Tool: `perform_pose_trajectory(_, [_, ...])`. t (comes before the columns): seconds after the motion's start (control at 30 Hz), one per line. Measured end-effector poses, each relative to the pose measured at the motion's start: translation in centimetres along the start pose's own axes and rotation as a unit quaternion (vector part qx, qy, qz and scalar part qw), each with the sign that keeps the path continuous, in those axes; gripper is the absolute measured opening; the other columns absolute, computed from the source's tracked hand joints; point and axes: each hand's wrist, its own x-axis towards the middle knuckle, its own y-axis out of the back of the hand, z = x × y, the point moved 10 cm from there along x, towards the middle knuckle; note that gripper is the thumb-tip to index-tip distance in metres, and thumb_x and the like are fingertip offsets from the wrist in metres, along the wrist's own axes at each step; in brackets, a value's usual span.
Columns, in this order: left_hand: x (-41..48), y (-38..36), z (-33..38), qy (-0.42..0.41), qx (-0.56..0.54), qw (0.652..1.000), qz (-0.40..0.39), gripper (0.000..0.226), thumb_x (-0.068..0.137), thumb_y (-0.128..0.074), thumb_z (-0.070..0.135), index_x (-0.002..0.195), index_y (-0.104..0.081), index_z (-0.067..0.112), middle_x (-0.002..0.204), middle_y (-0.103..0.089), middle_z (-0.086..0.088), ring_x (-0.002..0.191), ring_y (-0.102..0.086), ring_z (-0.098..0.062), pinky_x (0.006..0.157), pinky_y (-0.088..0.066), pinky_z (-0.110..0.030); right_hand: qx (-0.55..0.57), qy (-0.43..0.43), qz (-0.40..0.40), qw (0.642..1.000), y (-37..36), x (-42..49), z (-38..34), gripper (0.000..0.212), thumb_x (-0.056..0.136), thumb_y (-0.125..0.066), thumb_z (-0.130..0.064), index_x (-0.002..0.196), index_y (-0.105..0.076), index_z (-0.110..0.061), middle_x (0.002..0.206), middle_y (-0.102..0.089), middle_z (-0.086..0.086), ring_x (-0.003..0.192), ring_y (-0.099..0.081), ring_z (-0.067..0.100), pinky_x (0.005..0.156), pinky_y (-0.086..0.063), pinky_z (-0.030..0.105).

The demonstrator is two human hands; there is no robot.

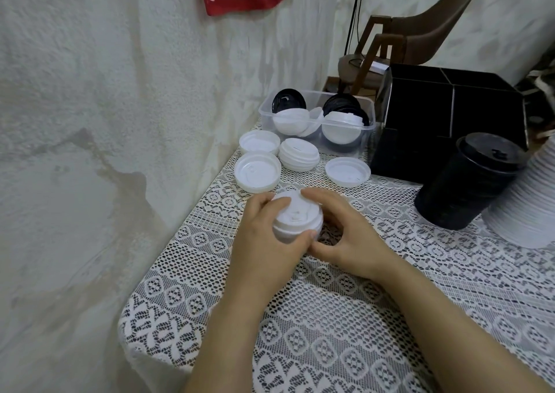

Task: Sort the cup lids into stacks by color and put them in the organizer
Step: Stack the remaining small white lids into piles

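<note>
Together both hands (270,236) (348,242) clasp ridged round white lids (295,218).

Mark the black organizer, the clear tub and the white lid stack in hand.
black organizer (417,113), head view, front wall
clear tub (266,122), head view, left wall
white lid stack (297,216), head view, top lid

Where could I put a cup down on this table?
Best: the bare lace cloth at the near edge. A smaller gap lies between the right hand, the lone white lid and the black stack. The far corner by the clear tub is crowded with loose lids.
</note>
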Motion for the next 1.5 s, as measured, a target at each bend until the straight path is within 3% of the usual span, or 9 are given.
perform_pose_trajectory(0.27, [0.0, -0.2, -0.8, 0.022, -0.043, 0.999, -0.013, 0.056, 0.078, -0.076, 0.031, 0.130, -0.059, 0.017, 0.130, -0.041, 0.018, 0.120, -0.037, 0.005, 0.096, -0.028, -0.001, 0.056, -0.022, -0.025, 0.998, -0.1, 0.0, 0.8, 0.056, 0.082, -0.062, -0.037, 0.135, -0.045, -0.042, 0.146, -0.040, -0.021, 0.139, -0.036, 0.005, 0.114, -0.033, 0.047])
perform_pose_trajectory(0.53, [0.0, -0.5, -1.3, 0.035, -0.068, 0.997, -0.022, 0.055, 0.079, -0.078, 0.023, 0.130, -0.059, 0.018, 0.146, -0.040, 0.012, 0.127, -0.032, 0.006, 0.108, -0.028, -0.018, 0.100, -0.040, -0.015, 0.994, -0.1, 0.2, 1.0, 0.045, 0.087, -0.057, -0.034, 0.131, -0.048, -0.042, 0.144, -0.045, -0.018, 0.132, -0.042, -0.001, 0.110, -0.039, 0.033])
perform_pose_trajectory(0.67, [-0.1, -0.6, -1.6, 0.043, -0.088, 0.995, -0.015, 0.052, 0.079, -0.078, 0.020, 0.128, -0.061, 0.019, 0.139, -0.042, 0.017, 0.126, -0.032, 0.007, 0.111, -0.029, -0.021, -0.167, -0.047, 0.113, 0.978, 3.8, 1.0, 1.4, 0.054, 0.099, -0.049, -0.034, 0.149, -0.033, -0.025, 0.155, -0.033, -0.005, 0.143, -0.026, 0.008, 0.117, -0.022, 0.030])
perform_pose_trajectory(0.8, [-0.1, -0.6, -1.8, 0.047, -0.101, 0.994, -0.013, 0.050, 0.078, -0.078, 0.019, 0.126, -0.062, 0.019, 0.136, -0.042, 0.020, 0.125, -0.034, 0.007, 0.109, -0.030, -0.020, -0.378, -0.148, 0.066, 0.911, 4.9, 2.3, 4.4, 0.061, 0.103, -0.038, -0.034, 0.155, -0.010, -0.016, 0.163, -0.012, 0.000, 0.150, -0.002, 0.017, 0.120, -0.001, 0.040])
perform_pose_trajectory(0.97, [-0.2, -0.8, -2.0, 0.057, -0.120, 0.991, -0.014, 0.049, 0.078, -0.078, 0.018, 0.124, -0.063, 0.019, 0.138, -0.043, 0.018, 0.126, -0.037, 0.006, 0.110, -0.032, -0.021, -0.401, -0.123, 0.107, 0.901, 5.4, 2.2, 4.1, 0.044, 0.099, -0.048, -0.034, 0.140, -0.049, -0.017, 0.131, -0.058, 0.004, 0.125, -0.044, 0.026, 0.108, -0.028, 0.038])
perform_pose_trajectory(1.1, [-0.1, -0.9, -2.0, 0.066, -0.134, 0.989, -0.018, 0.048, 0.078, -0.078, 0.018, 0.124, -0.063, 0.020, 0.138, -0.044, 0.018, 0.129, -0.038, 0.002, 0.112, -0.033, -0.026, -0.366, -0.090, 0.166, 0.911, 6.1, 1.7, 3.0, 0.024, 0.095, -0.059, -0.031, 0.107, -0.071, -0.014, 0.097, -0.066, -0.001, 0.093, -0.056, 0.020, 0.077, -0.043, 0.032])
perform_pose_trajectory(1.17, [-0.2, -0.9, -2.1, 0.067, -0.140, 0.988, -0.019, 0.048, 0.078, -0.078, 0.017, 0.124, -0.063, 0.019, 0.137, -0.044, 0.018, 0.130, -0.040, -0.001, 0.113, -0.034, -0.031, -0.234, -0.081, 0.223, 0.943, 6.9, 1.1, 2.3, 0.015, 0.097, -0.056, -0.025, 0.099, -0.068, -0.016, 0.087, -0.063, -0.008, 0.080, -0.057, 0.010, 0.067, -0.042, 0.025])
perform_pose_trajectory(1.33, [-0.2, -0.9, -2.0, 0.066, -0.144, 0.987, -0.018, 0.047, 0.078, -0.078, 0.018, 0.123, -0.064, 0.020, 0.135, -0.044, 0.019, 0.128, -0.039, 0.002, 0.113, -0.034, -0.030, 0.170, -0.182, 0.303, 0.920, 7.3, -0.3, 5.1, 0.024, 0.101, -0.049, -0.014, 0.121, -0.059, -0.020, 0.103, -0.068, -0.002, 0.088, -0.066, 0.009, 0.062, -0.055, 0.018])
perform_pose_trajectory(1.5, [-0.2, -0.9, -2.1, 0.065, -0.146, 0.987, -0.017, 0.046, 0.078, -0.078, 0.018, 0.122, -0.064, 0.022, 0.135, -0.044, 0.020, 0.127, -0.039, 0.003, 0.112, -0.033, -0.027, 0.104, -0.229, 0.308, 0.918, 7.7, -0.8, 6.4, 0.040, 0.101, -0.049, -0.013, 0.141, -0.047, -0.016, 0.122, -0.061, 0.005, 0.097, -0.063, 0.015, 0.064, -0.053, 0.018])
